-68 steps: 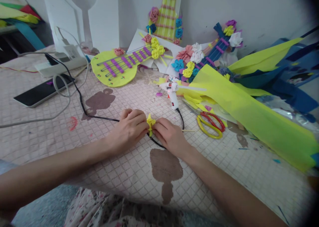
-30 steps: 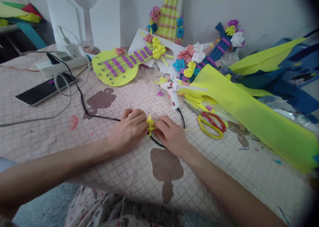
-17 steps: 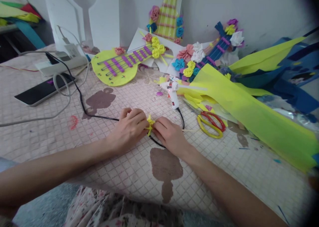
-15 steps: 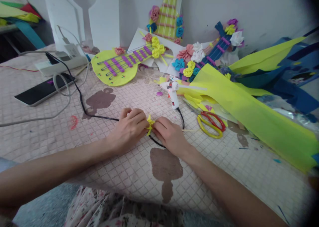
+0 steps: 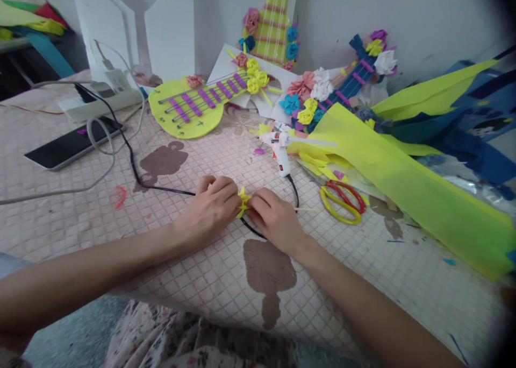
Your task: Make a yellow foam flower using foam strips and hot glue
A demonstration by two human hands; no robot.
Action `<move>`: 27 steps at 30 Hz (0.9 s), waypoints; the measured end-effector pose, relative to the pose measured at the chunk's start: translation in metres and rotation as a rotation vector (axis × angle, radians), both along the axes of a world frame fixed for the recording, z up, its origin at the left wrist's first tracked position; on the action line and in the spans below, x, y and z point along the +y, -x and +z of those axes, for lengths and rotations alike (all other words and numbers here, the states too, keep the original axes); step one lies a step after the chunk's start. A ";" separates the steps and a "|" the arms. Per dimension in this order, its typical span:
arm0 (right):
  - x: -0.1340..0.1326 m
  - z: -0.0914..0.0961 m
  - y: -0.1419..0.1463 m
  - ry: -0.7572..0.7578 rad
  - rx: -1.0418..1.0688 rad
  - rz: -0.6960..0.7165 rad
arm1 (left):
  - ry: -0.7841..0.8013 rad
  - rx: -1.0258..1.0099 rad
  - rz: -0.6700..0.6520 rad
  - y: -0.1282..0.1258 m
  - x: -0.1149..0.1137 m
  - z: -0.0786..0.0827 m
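Note:
A small yellow paper flower (image 5: 243,200) sits between my two hands low over the quilted cloth. My left hand (image 5: 212,206) is curled, its fingertips pinching the flower's left side. My right hand (image 5: 271,217) is curled too, pinching the flower from the right; a thin wooden stick (image 5: 307,209) pokes out past its knuckles. A black cable (image 5: 161,188) runs under both hands to the white glue gun (image 5: 279,151) just beyond them.
Red-and-yellow scissors (image 5: 342,200) lie right of my hands. A large yellow-green sheet (image 5: 407,179) covers the right side. A yellow paper guitar (image 5: 197,103), a flower-covered blue guitar (image 5: 342,85), a power strip (image 5: 94,104) and a dark tablet (image 5: 66,147) lie further back.
My hands stay in place; the fingers have worked closer round the yellow flower, which shows less between them. The view has shifted slightly.

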State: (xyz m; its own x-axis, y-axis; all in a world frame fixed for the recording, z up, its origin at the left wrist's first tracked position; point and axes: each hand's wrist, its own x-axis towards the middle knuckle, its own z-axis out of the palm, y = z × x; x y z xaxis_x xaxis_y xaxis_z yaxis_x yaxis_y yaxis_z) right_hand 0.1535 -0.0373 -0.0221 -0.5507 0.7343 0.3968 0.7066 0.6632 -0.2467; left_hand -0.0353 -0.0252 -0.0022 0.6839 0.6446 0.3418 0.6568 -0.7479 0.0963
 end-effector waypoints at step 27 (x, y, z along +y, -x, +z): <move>0.000 0.005 0.003 -0.049 0.030 0.170 | 0.148 -0.193 0.014 0.005 0.007 -0.002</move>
State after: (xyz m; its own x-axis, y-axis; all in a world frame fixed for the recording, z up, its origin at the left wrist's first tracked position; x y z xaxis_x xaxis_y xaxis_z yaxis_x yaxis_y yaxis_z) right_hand 0.1504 -0.0377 -0.0171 -0.6528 0.6108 0.4481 0.5757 0.7845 -0.2306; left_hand -0.0407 -0.0181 -0.0041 0.6059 0.7062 0.3663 0.6257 -0.7074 0.3289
